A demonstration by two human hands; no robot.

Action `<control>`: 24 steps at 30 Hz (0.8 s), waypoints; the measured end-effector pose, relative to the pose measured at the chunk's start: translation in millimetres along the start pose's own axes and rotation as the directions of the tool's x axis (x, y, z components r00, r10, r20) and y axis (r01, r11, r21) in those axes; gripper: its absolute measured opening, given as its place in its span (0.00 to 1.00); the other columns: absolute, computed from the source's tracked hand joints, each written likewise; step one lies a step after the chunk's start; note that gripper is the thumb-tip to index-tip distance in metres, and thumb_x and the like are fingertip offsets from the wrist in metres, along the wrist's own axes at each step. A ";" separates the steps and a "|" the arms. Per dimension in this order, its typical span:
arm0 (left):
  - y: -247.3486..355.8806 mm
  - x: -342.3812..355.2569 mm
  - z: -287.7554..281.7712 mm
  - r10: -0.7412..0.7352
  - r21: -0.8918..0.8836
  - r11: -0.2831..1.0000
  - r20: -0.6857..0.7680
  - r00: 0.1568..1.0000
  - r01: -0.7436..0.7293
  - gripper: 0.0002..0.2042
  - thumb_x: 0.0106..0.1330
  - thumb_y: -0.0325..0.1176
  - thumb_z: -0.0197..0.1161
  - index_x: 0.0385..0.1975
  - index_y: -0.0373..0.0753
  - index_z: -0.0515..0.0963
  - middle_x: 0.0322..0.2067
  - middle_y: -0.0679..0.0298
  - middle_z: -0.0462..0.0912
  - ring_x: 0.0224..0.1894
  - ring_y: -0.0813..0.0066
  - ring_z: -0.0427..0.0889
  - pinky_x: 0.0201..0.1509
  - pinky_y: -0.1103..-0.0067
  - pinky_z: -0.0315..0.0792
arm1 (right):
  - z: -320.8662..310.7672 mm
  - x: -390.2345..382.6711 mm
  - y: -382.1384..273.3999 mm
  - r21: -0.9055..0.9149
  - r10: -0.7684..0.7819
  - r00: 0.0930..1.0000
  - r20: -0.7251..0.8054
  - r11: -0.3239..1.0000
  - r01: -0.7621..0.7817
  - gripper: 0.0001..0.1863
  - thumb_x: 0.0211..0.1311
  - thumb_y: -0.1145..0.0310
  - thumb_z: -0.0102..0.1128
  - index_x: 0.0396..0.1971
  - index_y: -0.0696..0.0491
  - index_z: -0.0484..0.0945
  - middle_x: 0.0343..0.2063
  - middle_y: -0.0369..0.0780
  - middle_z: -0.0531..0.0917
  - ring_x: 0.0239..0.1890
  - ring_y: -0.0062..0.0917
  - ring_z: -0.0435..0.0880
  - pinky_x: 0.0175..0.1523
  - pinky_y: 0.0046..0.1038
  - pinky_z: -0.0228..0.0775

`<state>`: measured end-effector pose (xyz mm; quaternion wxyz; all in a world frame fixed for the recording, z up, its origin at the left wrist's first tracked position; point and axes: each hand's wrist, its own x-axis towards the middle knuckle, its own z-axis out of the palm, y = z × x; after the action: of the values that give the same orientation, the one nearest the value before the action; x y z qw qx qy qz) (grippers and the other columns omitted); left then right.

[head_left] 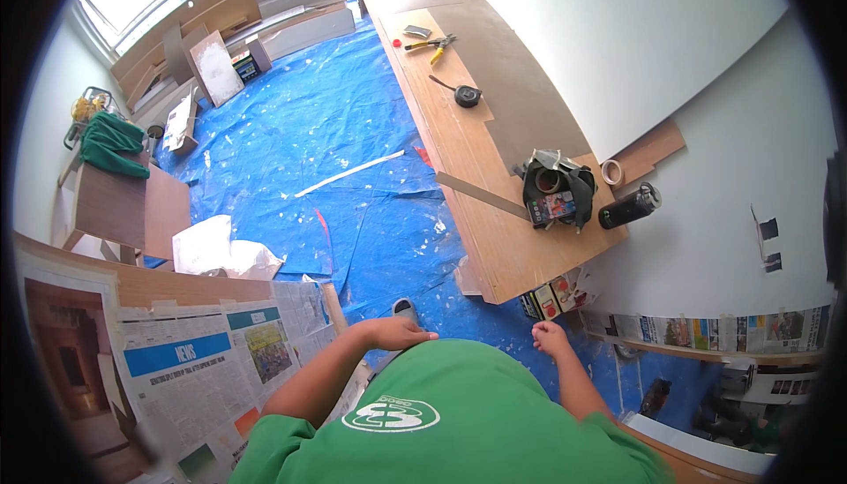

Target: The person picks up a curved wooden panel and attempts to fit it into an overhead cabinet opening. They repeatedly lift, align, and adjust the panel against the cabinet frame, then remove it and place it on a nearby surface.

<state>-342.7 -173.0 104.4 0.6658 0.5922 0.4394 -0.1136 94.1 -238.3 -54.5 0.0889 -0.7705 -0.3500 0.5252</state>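
Left hand: flat, palm down on the green shirt, holding nothing. Right hand: closed fist, empty, above the blue tarp. Farther off, black bag and black bottle occupy the wooden board's near right corner.

Newspaper sheets with a blue banner and colour photos cover the surface at lower left. More newspaper lines the wall's foot at right. Small red and yellow packets lie under the wooden board's near end. A colourful box sits in the grey bag.
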 end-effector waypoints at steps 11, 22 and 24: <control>130.5 -186.5 -188.0 0.913 -0.066 0.133 -0.381 0.148 -0.989 0.19 0.70 0.40 0.52 0.39 0.26 0.80 0.43 0.41 0.78 0.49 0.48 0.77 0.55 0.60 0.68 | 109.6 114.7 -239.2 -0.055 -0.360 0.887 0.288 0.919 0.391 0.12 0.60 0.66 0.59 0.39 0.57 0.79 0.26 0.37 0.80 0.25 0.20 0.79 0.33 0.25 0.73; 220.5 -180.7 -370.6 0.823 0.211 -0.228 -0.481 -0.304 -0.951 0.21 0.66 0.41 0.58 0.34 0.22 0.81 0.35 0.40 0.83 0.51 0.42 0.78 0.57 0.51 0.67 | 167.3 290.2 -456.4 -0.242 -0.457 0.763 0.457 0.761 0.601 0.11 0.60 0.68 0.58 0.38 0.58 0.79 0.26 0.37 0.81 0.26 0.20 0.79 0.34 0.25 0.73; 210.3 -203.2 -423.8 0.885 0.261 -0.111 -0.412 -0.215 -0.959 0.14 0.62 0.34 0.63 0.33 0.26 0.81 0.37 0.45 0.84 0.49 0.47 0.79 0.58 0.54 0.66 | 154.6 292.9 -536.4 -0.292 -0.461 0.790 0.404 0.754 0.589 0.11 0.61 0.67 0.57 0.38 0.58 0.80 0.27 0.36 0.81 0.26 0.20 0.79 0.34 0.25 0.73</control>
<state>-511.8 185.8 432.6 0.4381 0.6704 0.0029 0.5988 -220.3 307.9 -69.5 0.0183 -0.5488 -0.6639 0.5077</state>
